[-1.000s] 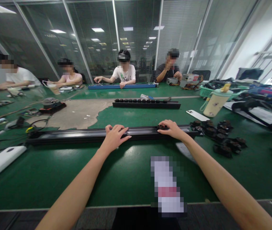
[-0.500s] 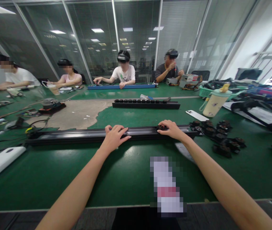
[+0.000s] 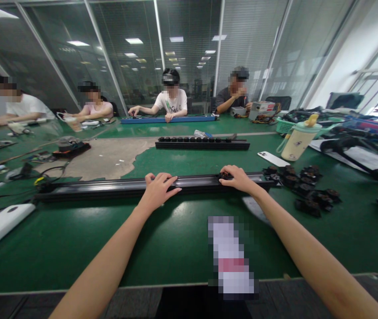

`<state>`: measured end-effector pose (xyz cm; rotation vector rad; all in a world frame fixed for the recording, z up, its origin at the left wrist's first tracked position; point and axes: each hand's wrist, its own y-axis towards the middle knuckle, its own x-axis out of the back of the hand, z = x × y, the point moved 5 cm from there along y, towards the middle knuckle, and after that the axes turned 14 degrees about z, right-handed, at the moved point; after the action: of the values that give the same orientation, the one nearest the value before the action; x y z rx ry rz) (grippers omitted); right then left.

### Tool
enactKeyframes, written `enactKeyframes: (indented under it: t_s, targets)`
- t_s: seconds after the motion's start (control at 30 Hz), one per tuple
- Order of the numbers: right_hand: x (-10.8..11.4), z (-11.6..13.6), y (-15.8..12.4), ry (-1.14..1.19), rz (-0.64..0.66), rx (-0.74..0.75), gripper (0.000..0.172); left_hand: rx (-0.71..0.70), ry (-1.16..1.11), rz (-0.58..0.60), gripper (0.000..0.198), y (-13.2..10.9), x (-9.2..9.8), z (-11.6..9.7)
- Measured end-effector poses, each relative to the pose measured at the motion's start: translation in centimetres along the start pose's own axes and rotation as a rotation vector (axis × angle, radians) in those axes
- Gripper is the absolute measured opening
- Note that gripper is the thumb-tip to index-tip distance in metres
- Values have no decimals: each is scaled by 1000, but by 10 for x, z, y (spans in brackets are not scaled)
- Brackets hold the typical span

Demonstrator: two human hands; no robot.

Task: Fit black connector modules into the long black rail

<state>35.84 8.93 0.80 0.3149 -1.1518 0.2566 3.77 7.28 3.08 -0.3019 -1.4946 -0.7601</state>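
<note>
A long black rail (image 3: pixel 99 188) lies across the green table (image 3: pixel 175 239) in front of me. My left hand (image 3: pixel 158 189) rests over the rail's middle, fingers curled over its far edge and thumb pointing right. Further right, my right hand (image 3: pixel 235 178) has thumb and fingers around a small black part (image 3: pixel 224 176) on the rail; the hand partly hides it. Several loose black parts (image 3: pixel 305 188) lie in a cluster past the rail's right end.
Beyond is a shorter black rail (image 3: pixel 202 144) with a row of black parts. A white phone (image 3: pixel 273 159) and a cream bottle (image 3: pixel 299 141) stand right. A white device (image 3: pixel 4 226) lies left. Several people sit across the table, one at a blue rail (image 3: pixel 172 119).
Both hands keep nearly the same place and pose. The camera view has shifted very slightly.
</note>
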Motion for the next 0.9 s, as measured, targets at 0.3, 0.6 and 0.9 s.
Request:
enactKeyframes:
  t_s: [0.3,0.6,0.9]
  targets:
    - [6,-1,-9,-10,13,52,34,-6,-18,-8,41,0,0,0]
    - [4,1,-8,-12,-13,30,30,-3,-18,-2,42,0,1,0]
    - [2,-1,-7,-6,2,-1,26,-2,-27,-4,42,0,1,0]
